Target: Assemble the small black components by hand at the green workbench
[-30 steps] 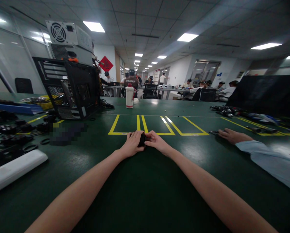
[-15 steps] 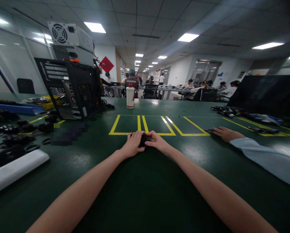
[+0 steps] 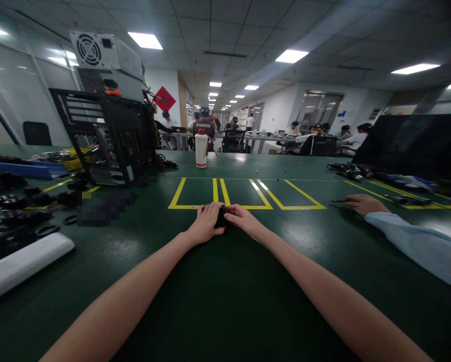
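Observation:
A small black object is between my two hands, just below the yellow tape marks. Its kind is too dark and too covered to make out. My left hand wraps round its left side, with the fingers over the top and the thumb towards me. From the right, the thumb and fingertips of my right hand pinch at its edge. Whether the right fingertips hold a further small part is hidden. Both hands are low over the green table.
A computer case with power supplies on top stands at left, behind black parts and a white bar. A white bottle stands ahead. On the right, another person's hand holds a thin dark item near cables.
The other person's hand has moved to the right, away from the tape corner. My hands keep nearly the same place round the black object, with a slight shift of the right fingers.

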### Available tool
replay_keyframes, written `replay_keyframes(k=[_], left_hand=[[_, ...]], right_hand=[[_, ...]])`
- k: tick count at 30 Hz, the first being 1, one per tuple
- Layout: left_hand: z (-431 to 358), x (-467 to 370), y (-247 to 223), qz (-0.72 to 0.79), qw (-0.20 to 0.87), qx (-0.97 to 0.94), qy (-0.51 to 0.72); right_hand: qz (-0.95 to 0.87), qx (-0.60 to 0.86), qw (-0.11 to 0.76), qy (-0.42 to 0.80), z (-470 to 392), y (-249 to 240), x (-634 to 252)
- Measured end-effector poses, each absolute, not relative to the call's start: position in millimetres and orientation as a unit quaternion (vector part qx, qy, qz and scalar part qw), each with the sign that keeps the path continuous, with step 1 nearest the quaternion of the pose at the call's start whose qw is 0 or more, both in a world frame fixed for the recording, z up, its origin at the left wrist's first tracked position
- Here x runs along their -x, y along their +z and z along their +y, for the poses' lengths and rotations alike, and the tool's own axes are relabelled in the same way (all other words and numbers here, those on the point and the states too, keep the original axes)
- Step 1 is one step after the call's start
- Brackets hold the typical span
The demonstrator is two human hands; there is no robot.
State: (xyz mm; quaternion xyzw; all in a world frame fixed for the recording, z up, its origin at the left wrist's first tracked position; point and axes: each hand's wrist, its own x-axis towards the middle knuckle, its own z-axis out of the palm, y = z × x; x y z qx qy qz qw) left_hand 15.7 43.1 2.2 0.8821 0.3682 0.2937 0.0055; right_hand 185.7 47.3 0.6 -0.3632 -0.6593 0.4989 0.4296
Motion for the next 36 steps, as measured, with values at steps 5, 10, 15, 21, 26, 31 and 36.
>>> replay_keyframes(k=[5, 10, 15, 21, 26, 31, 36], left_hand=[[44.5, -15.4, 0.8, 0.370, -0.003, -0.882, 0.293], [43.4, -15.0, 2.0, 0.364, 0.013, -0.883, 0.297], [41.6, -15.4, 4.2, 0.362, 0.021, -0.883, 0.299], [40.8, -15.4, 5.2, 0.367, 0.016, -0.883, 0.291], [41.0, -14.8, 4.6, 0.369, 0.022, -0.883, 0.288], [41.8, -16.0, 3.5, 0.373, 0.016, -0.879, 0.296], [41.8, -15.5, 4.1, 0.372, 0.014, -0.880, 0.295]], right_hand=[[-0.672, 0.324, 0.423, 0.514, 48.5, -0.6, -189.9], [-0.674, 0.320, 0.419, 0.518, 43.2, 3.2, -190.3], [-0.665, 0.356, 0.442, 0.485, 44.0, 1.9, -186.1], [-0.661, 0.363, 0.424, 0.501, 47.3, 1.1, -186.9], [-0.672, 0.313, 0.416, 0.527, 41.7, 6.8, -190.0], [-0.663, 0.340, 0.435, 0.505, 41.1, 6.2, -186.0], [-0.652, 0.367, 0.435, 0.502, 47.1, 0.9, -183.7]])
